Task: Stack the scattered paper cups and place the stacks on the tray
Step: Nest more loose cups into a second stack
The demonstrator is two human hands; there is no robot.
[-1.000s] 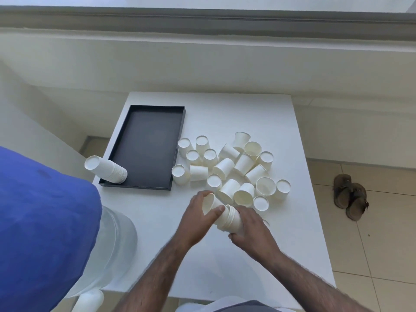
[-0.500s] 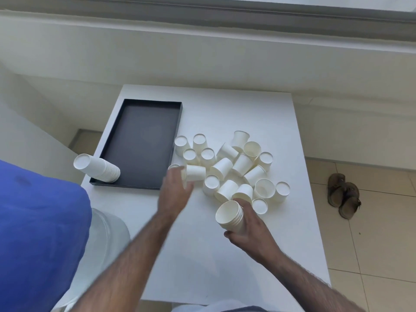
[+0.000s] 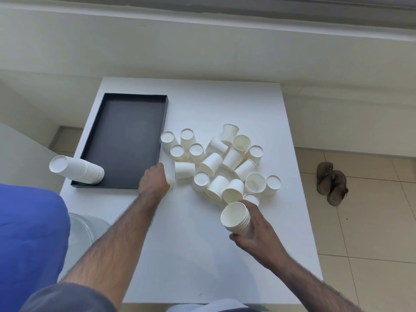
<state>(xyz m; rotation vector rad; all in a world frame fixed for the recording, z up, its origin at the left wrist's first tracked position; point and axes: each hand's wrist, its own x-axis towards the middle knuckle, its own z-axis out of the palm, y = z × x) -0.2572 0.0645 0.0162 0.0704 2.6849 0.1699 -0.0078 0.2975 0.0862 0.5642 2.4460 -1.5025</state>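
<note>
- The left hand [image 3: 154,180] is covering most of one small white paper cup [image 3: 170,179], so its grasp is not clear.
- The bottom edge is cutting off both forearms.
- The blue cloth [image 3: 29,239] is running past the left edge.

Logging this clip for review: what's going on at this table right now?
A person is stacking paper cups. The right hand holds a short stack above the white table, while the left hand closes on a loose cup at the edge of the scattered pile. One finished stack already sits in the black tray's near corner.
</note>
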